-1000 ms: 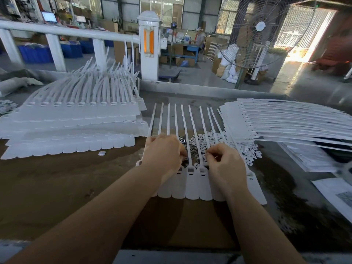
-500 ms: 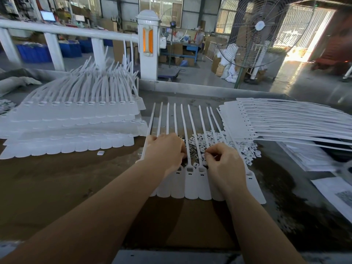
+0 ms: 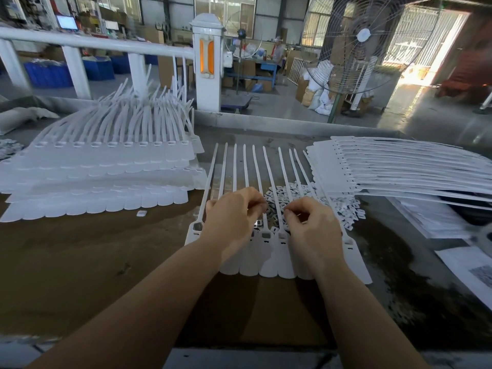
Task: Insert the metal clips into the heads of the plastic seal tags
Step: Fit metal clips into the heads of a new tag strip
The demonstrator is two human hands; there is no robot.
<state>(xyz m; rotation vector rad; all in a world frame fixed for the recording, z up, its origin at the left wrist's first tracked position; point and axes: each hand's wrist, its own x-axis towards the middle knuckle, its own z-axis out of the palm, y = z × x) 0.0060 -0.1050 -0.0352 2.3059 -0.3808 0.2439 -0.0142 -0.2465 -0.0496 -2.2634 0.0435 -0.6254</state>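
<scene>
Fingers of both hands (image 3: pixel 234 217) (image 3: pixel 310 222) curl over seal tags (image 3: pixel 269 251) beside loose clips (image 3: pixel 277 201); grip unclear.

Bare table (image 3: pixel 87 262) is left open near-left; far-left and right are blocked by tag stacks (image 3: pixel 106 166).

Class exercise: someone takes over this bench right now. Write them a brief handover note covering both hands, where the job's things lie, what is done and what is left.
Left hand: fingers curled over the tag heads; whether it holds a clip is hidden.
Right hand: the same, beside it.
Row of seal tags: flat on the table, tails pointing away.
Loose clips: a pile just behind the row.
Done: cannot tell.
Left: at least the two heads showing between the hands look empty.
Tag stacks at left and right.
</scene>
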